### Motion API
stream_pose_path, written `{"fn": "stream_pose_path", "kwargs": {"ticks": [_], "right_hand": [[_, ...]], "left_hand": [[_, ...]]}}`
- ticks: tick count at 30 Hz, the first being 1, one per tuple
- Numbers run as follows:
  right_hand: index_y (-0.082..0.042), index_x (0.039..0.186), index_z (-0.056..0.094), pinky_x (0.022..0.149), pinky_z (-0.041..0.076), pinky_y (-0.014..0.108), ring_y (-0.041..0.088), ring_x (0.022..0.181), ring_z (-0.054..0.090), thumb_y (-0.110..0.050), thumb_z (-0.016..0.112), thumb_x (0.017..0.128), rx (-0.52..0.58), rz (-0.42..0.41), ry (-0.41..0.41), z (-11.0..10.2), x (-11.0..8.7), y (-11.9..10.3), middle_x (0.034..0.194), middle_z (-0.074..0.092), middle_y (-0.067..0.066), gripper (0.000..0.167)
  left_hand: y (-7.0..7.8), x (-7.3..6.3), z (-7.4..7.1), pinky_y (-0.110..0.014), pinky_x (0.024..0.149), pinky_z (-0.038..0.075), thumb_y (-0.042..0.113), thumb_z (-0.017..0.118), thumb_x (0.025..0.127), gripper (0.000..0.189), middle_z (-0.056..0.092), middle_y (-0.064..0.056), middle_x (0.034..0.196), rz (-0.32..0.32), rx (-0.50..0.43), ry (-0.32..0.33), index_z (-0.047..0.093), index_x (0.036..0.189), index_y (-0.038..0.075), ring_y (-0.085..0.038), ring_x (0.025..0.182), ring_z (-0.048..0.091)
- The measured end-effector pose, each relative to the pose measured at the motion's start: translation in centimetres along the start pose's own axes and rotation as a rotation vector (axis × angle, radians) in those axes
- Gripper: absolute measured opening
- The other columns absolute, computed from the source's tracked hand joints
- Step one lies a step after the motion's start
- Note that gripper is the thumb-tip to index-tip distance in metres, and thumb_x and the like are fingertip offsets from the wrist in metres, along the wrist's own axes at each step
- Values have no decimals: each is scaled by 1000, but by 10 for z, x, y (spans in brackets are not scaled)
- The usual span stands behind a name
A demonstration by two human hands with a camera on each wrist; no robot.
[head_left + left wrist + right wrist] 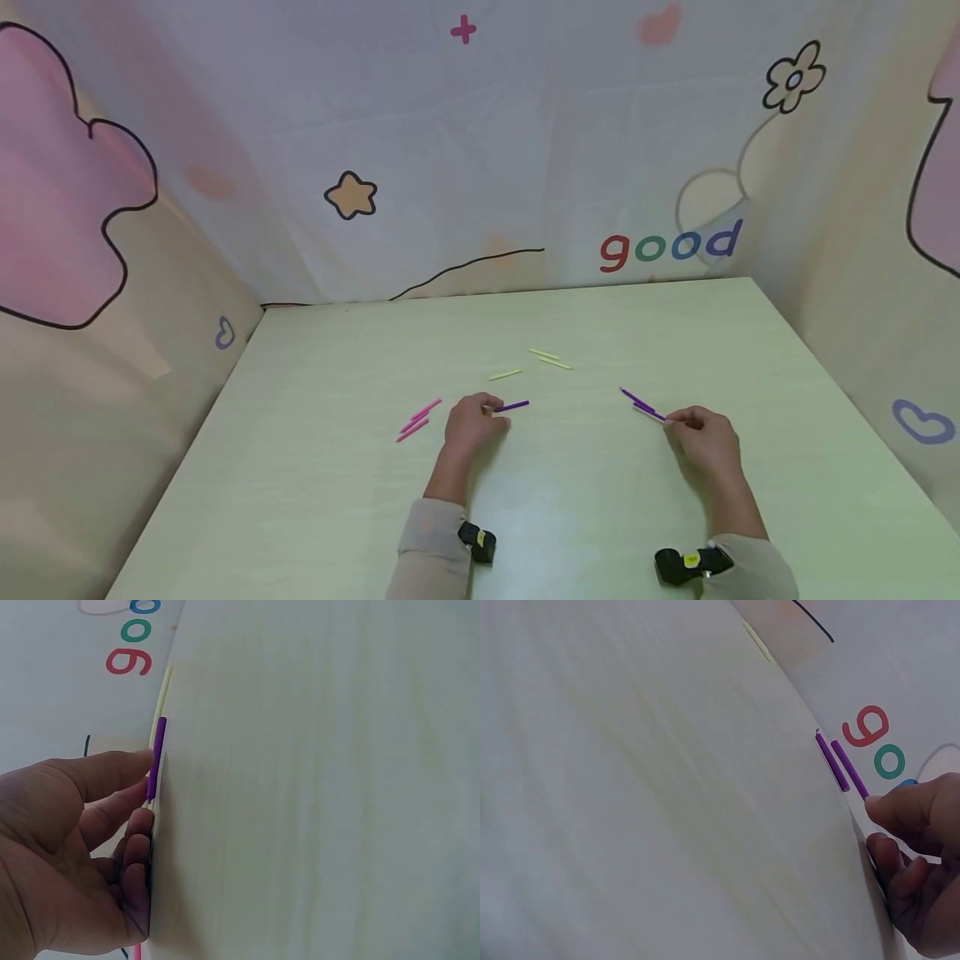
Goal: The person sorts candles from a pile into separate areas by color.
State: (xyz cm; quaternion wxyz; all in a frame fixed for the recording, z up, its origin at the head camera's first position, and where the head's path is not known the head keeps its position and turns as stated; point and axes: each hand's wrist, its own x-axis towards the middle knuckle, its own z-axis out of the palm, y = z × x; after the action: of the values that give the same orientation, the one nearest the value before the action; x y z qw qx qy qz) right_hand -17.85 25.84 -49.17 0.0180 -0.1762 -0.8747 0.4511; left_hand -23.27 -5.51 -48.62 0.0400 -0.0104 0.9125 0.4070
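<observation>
Thumb and index finger of my left hand [474,423] pinch a short purple stick [514,406] close over the table. In the left wrist view that purple stick [158,754] stands at the thumb tip, its lower end by the fingertips. To the right, my right hand [705,437] pinches the near end of another purple stick [649,412]. A third purple stick [636,398] lies alongside that one, pointing the same way. The right wrist view shows the held purple stick [850,769] running out from the thumb tip, beside the loose one [832,763].
Several pink sticks [419,417] lie to the left of my left hand. Farther back are three pale yellow sticks [506,375], two of them side by side. The light wooden table [315,500] meets a printed cloth wall [465,167] at its back edge.
</observation>
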Motion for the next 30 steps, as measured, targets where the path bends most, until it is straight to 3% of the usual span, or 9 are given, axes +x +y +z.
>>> {"fn": "stream_pose_path", "kwargs": {"ticks": [4, 14, 30], "right_hand": [[5, 101, 62, 70, 35, 39, 31, 87, 48, -16, 58, 90, -11, -9, -3, -1, 0, 2, 92, 57, 15, 24], [4, 99, 63, 69, 36, 36, 30, 85, 48, -15, 58, 89, -8, -38, -7, -4, 3, 2, 89, 60, 14, 22], [3, 97, 64, 67, 35, 35, 28, 83, 48, -16, 59, 89, -20, -41, -12, -4, 4, 3, 86, 59, 11, 22]], "left_hand": [[0, 3, 1, -31, 60, 39, 13, 76, 73, 20, 60, 1, 78, -34, 29, -1, 70, 93, 13, -17, 72, 53], [2, 4, 2, -30, 57, 39, 14, 76, 71, 9, 61, 4, 71, -46, 76, 25, 68, 75, 15, -17, 70, 54], [3, 2, 1, -29, 58, 38, 13, 76, 73, 9, 59, 3, 70, -38, 81, 7, 67, 74, 12, -16, 68, 52]]}}
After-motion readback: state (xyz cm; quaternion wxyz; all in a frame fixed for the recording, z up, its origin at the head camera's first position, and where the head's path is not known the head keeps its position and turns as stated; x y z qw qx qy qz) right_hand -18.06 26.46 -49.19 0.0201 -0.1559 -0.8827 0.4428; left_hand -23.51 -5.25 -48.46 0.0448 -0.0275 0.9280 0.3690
